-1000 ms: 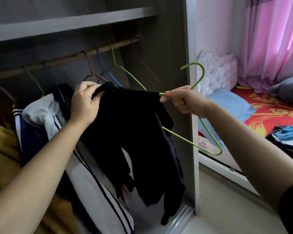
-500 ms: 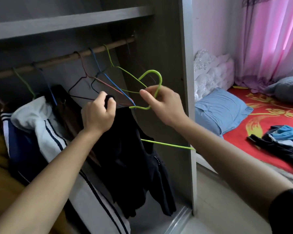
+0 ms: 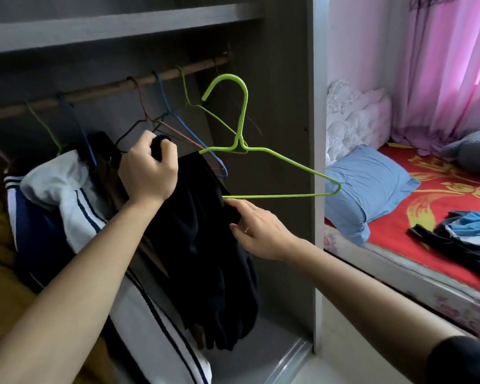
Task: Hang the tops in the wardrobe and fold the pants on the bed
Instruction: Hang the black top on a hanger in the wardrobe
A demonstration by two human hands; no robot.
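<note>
My left hand (image 3: pixel 147 176) grips the top of a black top (image 3: pixel 205 245) and holds it up inside the wardrobe. A lime green hanger (image 3: pixel 244 145) has one arm pushed into the top; its hook and other arm stick out to the right. My right hand (image 3: pixel 257 231) has its fingers on the black cloth just below the hanger's bottom bar and pinches it. The wooden rail (image 3: pixel 108 85) runs above, with several empty wire hangers (image 3: pixel 164 112) on it. More clothes (image 3: pixel 460 236) lie on the red bed (image 3: pixel 441 189).
A white and navy striped jacket (image 3: pixel 67 195) hangs at the left, with yellow cloth (image 3: pixel 0 245) beside it. The wardrobe's side panel (image 3: pixel 317 162) stands between rail and bed. A blue pillow (image 3: pixel 369 187) and pink curtain (image 3: pixel 455 65) are at the right.
My right hand let go of the green hanger's hook and dropped to the black cloth below it. The hanger now stands upright with one arm inside the top.
</note>
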